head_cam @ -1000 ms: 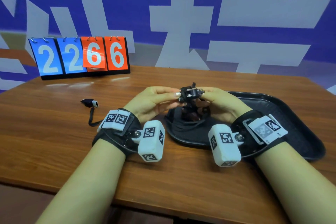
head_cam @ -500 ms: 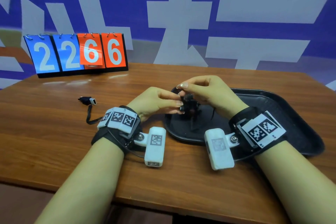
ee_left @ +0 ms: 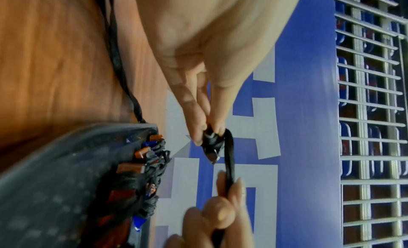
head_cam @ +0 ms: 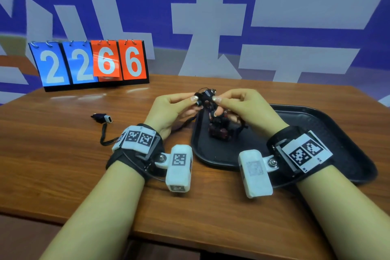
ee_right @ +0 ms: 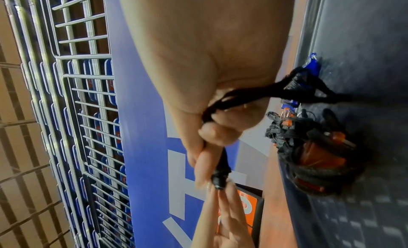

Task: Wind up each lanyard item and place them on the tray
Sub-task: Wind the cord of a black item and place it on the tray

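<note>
My left hand (head_cam: 195,101) and right hand (head_cam: 217,101) hold one black lanyard item (head_cam: 205,96) in the air above the left end of the black tray (head_cam: 316,133). In the left wrist view my thumb and finger pinch its clip end (ee_left: 210,140), and its cord (ee_left: 229,164) runs to the right hand's fingers (ee_left: 234,187). In the right wrist view my right hand (ee_right: 212,164) grips the cord (ee_right: 223,162) with loose strands trailing from the palm. A pile of wound lanyards (head_cam: 219,131) with orange and blue pieces lies on the tray. Another lanyard (head_cam: 101,118) lies unwound on the table at the left.
A flip scoreboard (head_cam: 88,63) reading 2266 stands at the table's back left. The unwound lanyard's cord (head_cam: 105,139) curls toward my left wrist. The tray's right half (head_cam: 337,154) is bare. The table's front edge is close below my forearms.
Half a second ago my right hand was up over the item, near the tray. Now it is back at the item's right side, and both hands hold it higher.
</note>
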`<action>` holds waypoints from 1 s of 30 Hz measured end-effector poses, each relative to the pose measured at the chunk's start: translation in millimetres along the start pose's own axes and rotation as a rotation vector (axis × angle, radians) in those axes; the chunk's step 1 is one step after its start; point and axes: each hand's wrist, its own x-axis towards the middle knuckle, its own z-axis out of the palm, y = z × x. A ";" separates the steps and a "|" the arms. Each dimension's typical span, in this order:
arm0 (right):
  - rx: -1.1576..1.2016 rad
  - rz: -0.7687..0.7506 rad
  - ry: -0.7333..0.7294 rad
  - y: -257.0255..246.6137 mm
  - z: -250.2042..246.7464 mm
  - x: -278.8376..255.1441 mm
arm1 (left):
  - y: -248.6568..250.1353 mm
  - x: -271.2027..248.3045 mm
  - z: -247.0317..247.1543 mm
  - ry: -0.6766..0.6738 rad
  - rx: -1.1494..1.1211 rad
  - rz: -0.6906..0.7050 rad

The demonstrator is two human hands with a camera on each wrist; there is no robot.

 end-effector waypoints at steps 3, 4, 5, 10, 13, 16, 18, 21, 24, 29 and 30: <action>0.002 0.092 -0.112 5.2 1.6 0.8 | 2.2 -0.2 -2.8 -0.028 -0.009 0.012; 0.018 0.132 -0.116 7.3 1.0 1.7 | 3.6 -0.3 -3.1 -0.045 -0.055 -0.002; 0.046 0.171 -0.109 9.6 -0.4 2.9 | 4.9 -0.5 -3.0 -0.061 -0.104 -0.020; 0.183 0.281 -0.116 15.0 -5.6 5.8 | 9.4 -5.7 -2.0 -0.282 -0.174 -0.148; 0.215 0.287 -0.095 14.4 -5.7 5.6 | 9.8 -9.6 -0.6 -0.421 -0.061 -0.213; 0.224 0.257 -0.035 12.3 -6.9 6.0 | 8.5 -9.1 -1.7 -0.469 0.068 -0.241; 0.232 0.217 -0.007 10.3 -7.1 5.9 | 7.2 -8.6 -2.4 -0.493 0.141 -0.251; 0.187 0.156 -0.008 7.2 -8.1 4.5 | 4.9 -7.2 -1.8 -0.495 0.172 -0.275; 0.136 0.097 -0.036 3.6 -7.7 2.0 | 4.1 -7.2 -0.7 -0.474 0.184 -0.299; 0.061 0.022 -0.053 -2.2 -2.6 -2.1 | 1.6 -7.5 -0.7 -0.478 0.231 -0.260; 0.046 0.000 -0.059 -2.9 -1.9 -2.8 | 1.1 -7.6 -0.6 -0.467 0.231 -0.250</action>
